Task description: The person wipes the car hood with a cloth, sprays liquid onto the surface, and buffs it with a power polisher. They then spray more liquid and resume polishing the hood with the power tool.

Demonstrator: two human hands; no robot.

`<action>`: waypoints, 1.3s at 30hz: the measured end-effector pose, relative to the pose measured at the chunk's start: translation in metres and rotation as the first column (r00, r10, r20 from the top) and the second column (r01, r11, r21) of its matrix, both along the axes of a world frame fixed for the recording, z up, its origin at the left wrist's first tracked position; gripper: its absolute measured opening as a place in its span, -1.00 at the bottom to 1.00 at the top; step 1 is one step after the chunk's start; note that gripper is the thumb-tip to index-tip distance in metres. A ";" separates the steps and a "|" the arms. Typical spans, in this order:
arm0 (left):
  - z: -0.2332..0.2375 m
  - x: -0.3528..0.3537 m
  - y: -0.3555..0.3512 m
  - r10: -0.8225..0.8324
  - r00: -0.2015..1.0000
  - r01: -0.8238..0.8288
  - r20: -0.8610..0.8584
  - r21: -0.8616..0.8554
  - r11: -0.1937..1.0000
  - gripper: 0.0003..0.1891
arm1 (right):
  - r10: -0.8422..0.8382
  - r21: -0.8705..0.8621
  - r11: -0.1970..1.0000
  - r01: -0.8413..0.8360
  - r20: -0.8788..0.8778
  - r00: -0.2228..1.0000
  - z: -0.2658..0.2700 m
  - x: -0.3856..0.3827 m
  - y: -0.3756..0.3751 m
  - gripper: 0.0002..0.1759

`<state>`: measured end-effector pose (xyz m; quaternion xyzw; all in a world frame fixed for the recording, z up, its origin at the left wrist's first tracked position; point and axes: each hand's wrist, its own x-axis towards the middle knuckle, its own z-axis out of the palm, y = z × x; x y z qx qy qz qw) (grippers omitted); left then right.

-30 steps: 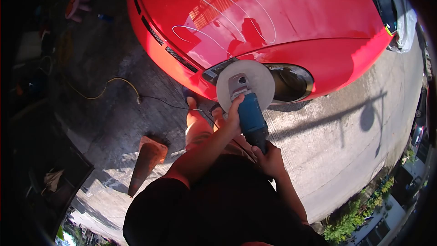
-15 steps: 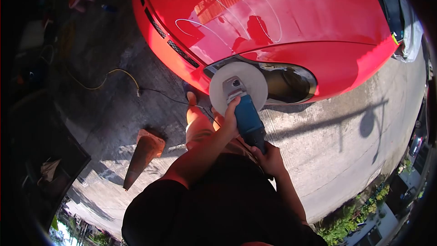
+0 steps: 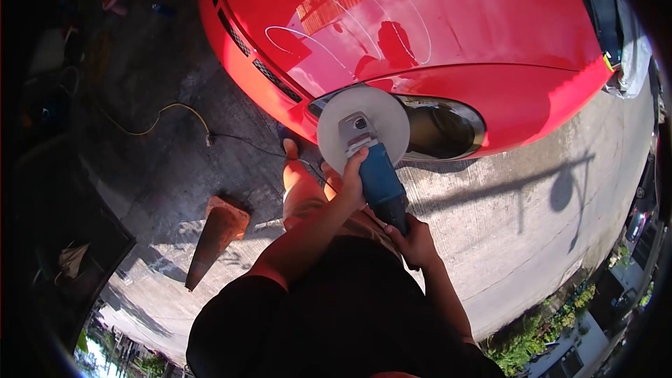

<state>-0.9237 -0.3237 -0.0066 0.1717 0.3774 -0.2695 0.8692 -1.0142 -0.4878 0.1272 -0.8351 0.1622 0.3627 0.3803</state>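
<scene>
A blue electric polisher (image 3: 382, 176) with a wide, pale round pad (image 3: 334, 141) is in front of my body. My left hand (image 3: 355, 175) wraps the side of its blue housing behind the metal head, thumb on top. At the black rear end, my right hand (image 3: 416, 241) is closed round the handle. The pad overlaps the front corner of a red car (image 3: 476, 21) in this view, beside the dark headlight (image 3: 444, 126). A thin looping line of white polish (image 3: 343, 7) runs across the car's hood.
An orange traffic cone (image 3: 218, 238) lies tipped on the concrete to the left. Near my feet, a dark power cord (image 3: 245, 140) joins a yellow extension cord (image 3: 164, 108). Plants (image 3: 525, 350) and parked cars line the right edge.
The view has shifted slightly, so the car, cone and cord sit a little further left. Both hands keep their hold on the polisher, which has hardly moved.
</scene>
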 end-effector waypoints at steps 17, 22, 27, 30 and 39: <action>-0.002 -0.019 -0.020 -0.059 0.995 0.053 0.083 0.067 0.996 -0.49 | -0.163 0.103 0.982 0.157 0.049 0.985 -0.017 -0.042 -0.015 -0.28; -0.006 -0.005 -0.025 -0.052 0.993 0.056 0.102 -0.043 0.997 -0.48 | -0.102 -0.012 0.995 0.104 0.095 0.990 -0.008 -0.022 -0.011 -0.23; -0.034 -0.002 -0.031 -0.060 0.991 0.077 0.122 -0.134 0.988 -0.43 | -0.108 -0.097 0.988 0.116 0.084 0.991 -0.010 -0.008 -0.001 -0.20; -0.022 -0.008 -0.016 0.002 0.999 0.002 0.043 -0.104 0.995 -0.43 | -0.070 -0.073 0.995 0.072 0.028 0.997 -0.017 -0.005 -0.006 -0.21; -0.003 0.016 -0.050 -0.177 0.961 0.199 0.213 -0.090 0.976 -0.34 | -0.190 -0.053 0.978 0.200 0.156 0.969 0.002 -0.018 -0.014 -0.31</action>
